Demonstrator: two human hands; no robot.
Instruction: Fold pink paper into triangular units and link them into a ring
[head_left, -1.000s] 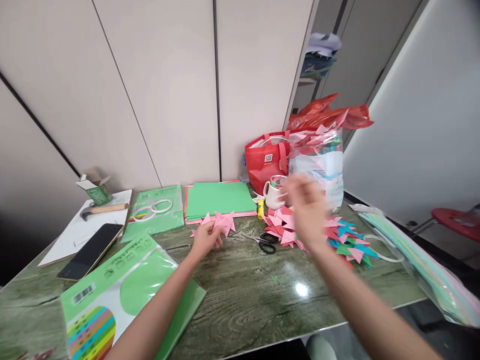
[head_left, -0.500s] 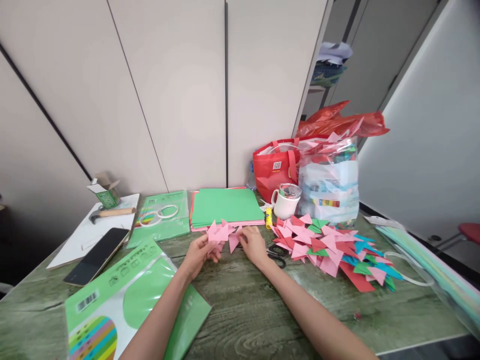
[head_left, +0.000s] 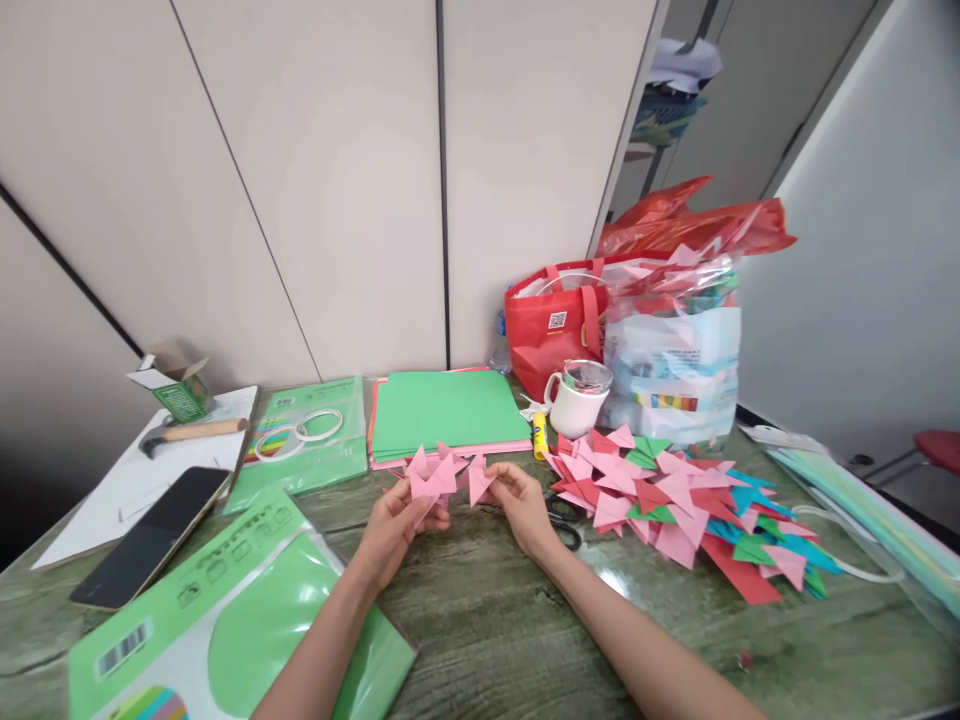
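Near the middle of the table, my left hand (head_left: 397, 525) pinches a cluster of joined pink folded paper pieces (head_left: 433, 477), their points sticking up. My right hand (head_left: 523, 503) is closed, thumb and fingers gripping a single pink folded paper piece (head_left: 478, 478) close to the cluster's right side. Whether the two touch I cannot tell. To the right of my right hand lies a heap of folded paper pieces (head_left: 626, 480) in pink, red, green and blue. Black-handled scissors (head_left: 564, 530) lie partly hidden behind my right wrist.
Behind my hands is a stack of coloured paper (head_left: 442, 410). A glue stick (head_left: 540, 436), a white mug (head_left: 577, 405), a red bag (head_left: 551, 340) and a filled plastic bag (head_left: 671, 360) stand right of it. Leftward lie green paper packs (head_left: 255, 600), a phone (head_left: 154, 535) and a hammer (head_left: 195, 431).
The view has shifted closer to the table. The single pink piece has turned slightly, its upper point now more upright. Both hands keep their hold.
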